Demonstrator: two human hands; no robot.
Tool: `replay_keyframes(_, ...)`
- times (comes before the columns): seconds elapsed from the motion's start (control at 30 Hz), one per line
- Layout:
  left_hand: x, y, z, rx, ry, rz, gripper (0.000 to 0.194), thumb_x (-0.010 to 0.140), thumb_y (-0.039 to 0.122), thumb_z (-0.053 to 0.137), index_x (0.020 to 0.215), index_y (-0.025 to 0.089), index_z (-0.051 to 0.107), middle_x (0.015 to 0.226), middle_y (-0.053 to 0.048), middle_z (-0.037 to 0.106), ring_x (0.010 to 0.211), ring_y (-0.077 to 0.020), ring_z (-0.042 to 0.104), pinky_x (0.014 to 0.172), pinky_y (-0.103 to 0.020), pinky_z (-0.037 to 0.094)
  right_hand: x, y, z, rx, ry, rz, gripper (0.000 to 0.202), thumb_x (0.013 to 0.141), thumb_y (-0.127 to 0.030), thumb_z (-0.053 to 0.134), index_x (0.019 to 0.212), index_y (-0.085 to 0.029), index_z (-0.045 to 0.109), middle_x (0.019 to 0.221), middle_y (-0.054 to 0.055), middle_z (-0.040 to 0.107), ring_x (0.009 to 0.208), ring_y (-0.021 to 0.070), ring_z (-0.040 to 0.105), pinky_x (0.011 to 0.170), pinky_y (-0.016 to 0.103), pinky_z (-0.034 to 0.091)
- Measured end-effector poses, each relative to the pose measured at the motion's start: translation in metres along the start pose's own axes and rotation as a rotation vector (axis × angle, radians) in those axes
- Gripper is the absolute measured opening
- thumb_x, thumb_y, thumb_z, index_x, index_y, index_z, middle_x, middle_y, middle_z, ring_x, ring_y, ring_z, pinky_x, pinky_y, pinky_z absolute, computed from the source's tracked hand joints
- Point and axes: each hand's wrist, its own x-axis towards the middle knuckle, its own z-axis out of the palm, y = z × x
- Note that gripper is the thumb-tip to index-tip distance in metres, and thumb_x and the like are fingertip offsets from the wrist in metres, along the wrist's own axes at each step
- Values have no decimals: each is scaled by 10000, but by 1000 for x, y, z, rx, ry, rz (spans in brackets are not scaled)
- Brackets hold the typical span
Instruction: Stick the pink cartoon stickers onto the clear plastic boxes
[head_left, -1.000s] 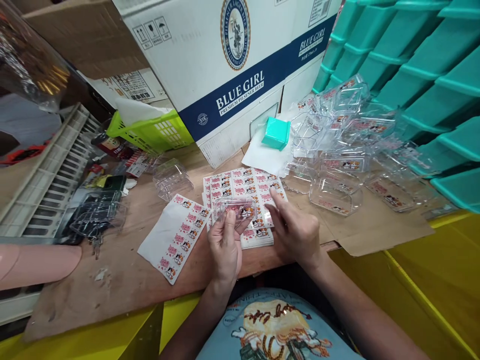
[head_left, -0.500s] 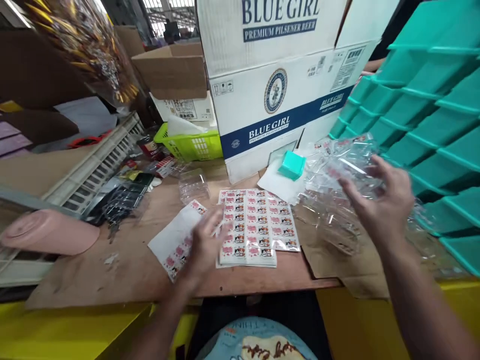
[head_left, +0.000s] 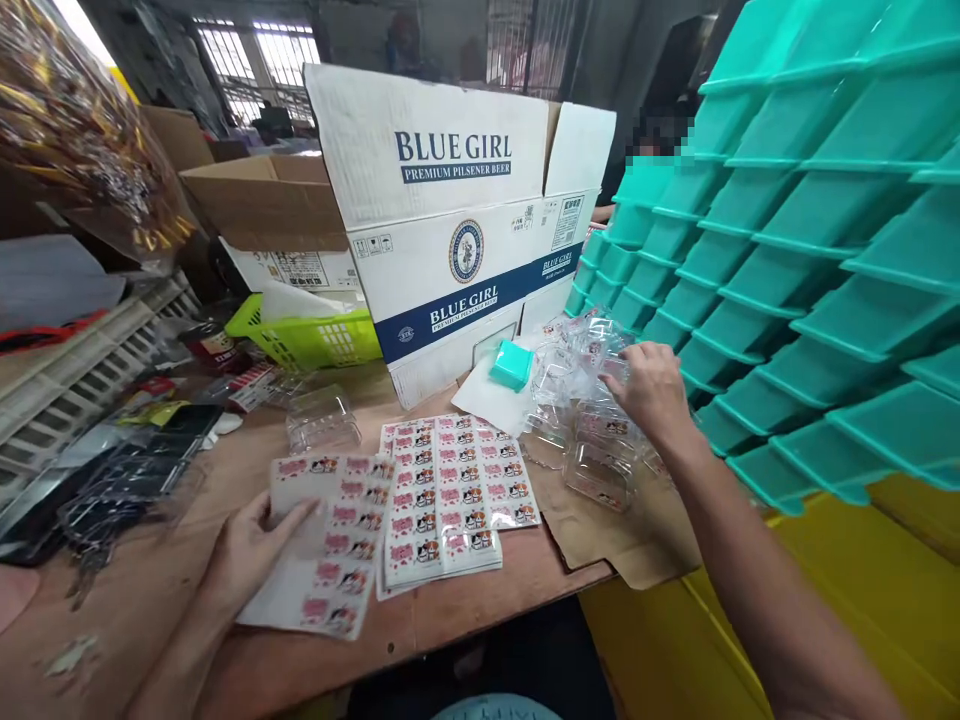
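Left hand [head_left: 255,550] pinching sticker sheet [head_left: 307,570]; right hand [head_left: 654,392] at clear boxes [head_left: 602,470], grip unclear
Best pinch sheet lightly, avoid creasing

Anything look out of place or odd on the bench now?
No spill shows. The clear boxes by the right hand look messy, lying jumbled at different angles. A ragged white scrap lies loose at near left, like litter.

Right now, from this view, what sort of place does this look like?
Probably a workshop or packing area: rectangular white paper sheets of cat stickers lie near a heap of clear plastic containers, and turquoise plastic bins stand stacked high at the right.
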Motion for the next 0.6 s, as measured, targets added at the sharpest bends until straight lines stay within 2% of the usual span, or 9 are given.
replay_keyframes(0.07, -12, 23, 13, -132, -101, -47, 409, 629, 457, 807, 897, 172, 690, 879, -77, 765, 749, -252, 700, 650, -340, 575, -12, -19, -12, 127, 74, -5, 387, 881, -458, 619, 1058, -116, 651, 1092, 202, 628, 1084, 360, 544, 931, 523, 443)
replay_keyframes(0.13, -22, 49, 34, -232, -220, -52, 429, 602, 453, 833, 881, 155, 700, 894, -82, 768, 746, -237, 702, 659, -319, 573, -22, -54, -29, 382, 139, -26, 386, 872, -467, 640, 1104, -159, 639, 1144, 175, 632, 1117, 331, 558, 972, 506, 443)
replay_keyframes(0.17, -27, 61, 47, -274, -284, -36, 425, 590, 447, 844, 859, 148, 707, 888, -85, 768, 745, -229, 701, 670, -309, 571, -26, -77, -37, 544, 115, -52, 388, 865, -465, 656, 1133, -185, 632, 1159, 153, 640, 1125, 310, 570, 985, 487, 447)
replay_keyframes(0.23, -35, 78, 72, -364, -415, 7, 407, 594, 411, 850, 876, 147, 722, 911, -81, 768, 774, -217, 700, 704, -293, 565, -33, -121, -51, 855, -170, -149, 431, 838, -442, 699, 1201, -225, 616, 1167, 110, 664, 1104, 273, 608, 962, 440, 475)
replay_keyframes(0.33, -42, 85, 98, -496, -553, -43, 424, 619, 388, 832, 962, 162, 727, 842, -60, 755, 670, -190, 671, 595, -267, 531, -39, -164, -57, 1169, -623, -171, 278, 842, -417, 686, 1014, -199, 689, 856, 52, 711, 791, 200, 668, 739, 349, 525)
replay_keyframes(0.4, -43, 84, 102, -532, -527, -68, 406, 640, 377, 815, 972, 166, 718, 757, -34, 723, 578, -162, 620, 524, -252, 484, -40, -171, -52, 1327, -779, -83, 254, 853, -429, 668, 854, -175, 691, 724, 29, 682, 666, 160, 637, 651, 307, 505)
replay_keyframes(0.43, -42, 82, 102, -509, -470, -31, 350, 662, 365, 802, 934, 164, 715, 727, -21, 701, 568, -148, 598, 524, -245, 467, -40, -170, -48, 1400, -810, -13, 278, 863, -447, 654, 842, -172, 689, 746, 37, 693, 690, 159, 645, 659, 302, 506)
replay_keyframes(0.53, -39, 80, 99, -287, -279, 258, 158, 750, 308, 745, 775, 159, 697, 728, -7, 658, 672, -133, 583, 636, -235, 456, -34, -165, -43, 1574, -816, 183, 384, 909, -534, 567, 1027, -189, 689, 986, 95, 735, 918, 198, 682, 759, 319, 523)
replay_keyframes(0.6, -36, 80, 98, -162, -244, 395, 131, 793, 285, 711, 747, 162, 696, 759, -10, 655, 740, -132, 578, 708, -234, 447, -30, -167, -41, 1607, -847, 197, 393, 863, -525, 641, 1084, -202, 678, 1038, 94, 732, 958, 205, 681, 760, 316, 528)
